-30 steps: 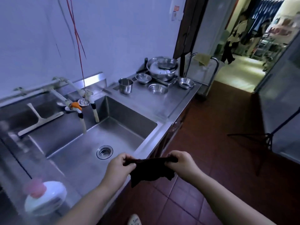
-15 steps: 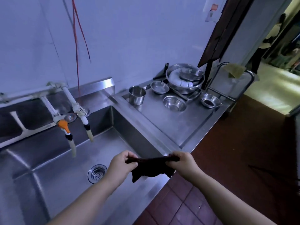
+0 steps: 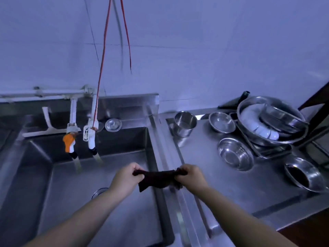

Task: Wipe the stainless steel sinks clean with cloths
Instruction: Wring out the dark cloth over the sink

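Pale wall (image 3: 195, 50) behind, red cords (image 3: 103, 50) hanging down it. Steel sink (image 3: 44, 184) at left, drain (image 3: 98, 191) partly hidden by left forearm; white taps (image 3: 90, 134) over back rim. Drainboard (image 3: 231, 189) at right: large basin (image 3: 249, 111), cup (image 3: 185, 123), small bowls (image 3: 235, 154). Dark cloth (image 3: 156, 180) stretched above sink's right rim, left hand (image 3: 127, 177) and right hand (image 3: 191, 176) each gripping an end.

Both forearms extend forward, left hand (image 3: 127, 177) and right hand (image 3: 190, 176) level and apart, fingers (image 3: 138, 171) curled, each pinching one end of a dark cloth (image 3: 157, 179).
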Demonstrator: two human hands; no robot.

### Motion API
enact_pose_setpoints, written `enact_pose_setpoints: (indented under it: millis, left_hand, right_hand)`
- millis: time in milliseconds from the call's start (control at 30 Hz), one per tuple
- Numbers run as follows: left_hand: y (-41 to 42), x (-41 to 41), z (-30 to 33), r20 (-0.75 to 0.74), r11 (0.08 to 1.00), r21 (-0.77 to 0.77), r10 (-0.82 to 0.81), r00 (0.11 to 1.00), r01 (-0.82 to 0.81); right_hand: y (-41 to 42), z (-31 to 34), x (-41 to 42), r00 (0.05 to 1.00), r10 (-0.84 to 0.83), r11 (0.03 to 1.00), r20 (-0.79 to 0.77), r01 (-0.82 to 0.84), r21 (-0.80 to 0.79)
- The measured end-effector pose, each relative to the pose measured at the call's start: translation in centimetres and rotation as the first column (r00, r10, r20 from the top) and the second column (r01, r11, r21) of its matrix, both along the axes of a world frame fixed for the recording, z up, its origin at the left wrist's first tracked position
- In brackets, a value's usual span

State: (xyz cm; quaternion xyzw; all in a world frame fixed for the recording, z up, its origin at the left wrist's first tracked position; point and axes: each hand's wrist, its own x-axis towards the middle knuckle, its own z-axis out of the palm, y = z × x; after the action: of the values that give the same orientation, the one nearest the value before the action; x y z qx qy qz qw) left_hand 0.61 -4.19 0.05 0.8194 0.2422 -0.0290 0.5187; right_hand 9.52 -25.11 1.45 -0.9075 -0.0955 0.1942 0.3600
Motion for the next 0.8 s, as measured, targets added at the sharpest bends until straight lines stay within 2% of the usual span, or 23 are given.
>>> enact_pose_setpoints:
  millis: [133,267,367,433,533,700,800]
  left_hand:
    - [0.0,5.6,0.8,0.041,0.982,0.164,0.083,0.996,-0.088]
    - [0.5,9.5,0.8,0.133,0.964,0.164,0.188,0.973,-0.209]
    - [0.0,10.2,-1.4,0.094,0.956,0.163,0.230,0.969,-0.243]
    - [-0.6,10.0,-3.7,0.032,0.959,0.191,0.205,0.978,-0.208]
    - [-1.6,9.2,-7.1,-0.053,0.971,0.192,0.155,0.986,-0.143]
    - [-2.8,7.9,-9.7,-0.146,0.978,0.174,0.139,0.979,-0.113]
    - [-3.2,7.6,-10.2,-0.163,0.983,0.163,0.115,0.980,-0.088]
  right_hand:
    - [1.3,1.1,6.7,0.993,0.084,0.996,0.085,-0.082,-0.030]
    - [3.3,0.6,11.4,0.963,0.123,0.992,0.241,-0.121,-0.022]
    - [3.5,-1.7,12.7,0.911,0.173,0.985,0.376,-0.158,-0.070]
    - [2.9,-4.1,12.8,0.888,0.270,0.961,0.373,-0.227,-0.154]
    - [1.6,-7.4,12.6,0.882,0.396,0.899,0.254,-0.316,-0.303]
    - [0.0,-9.3,11.7,0.833,0.512,0.832,0.208,-0.422,-0.360]
    - [-0.4,-9.1,11.4,0.786,0.556,0.811,0.269,-0.442,-0.383]
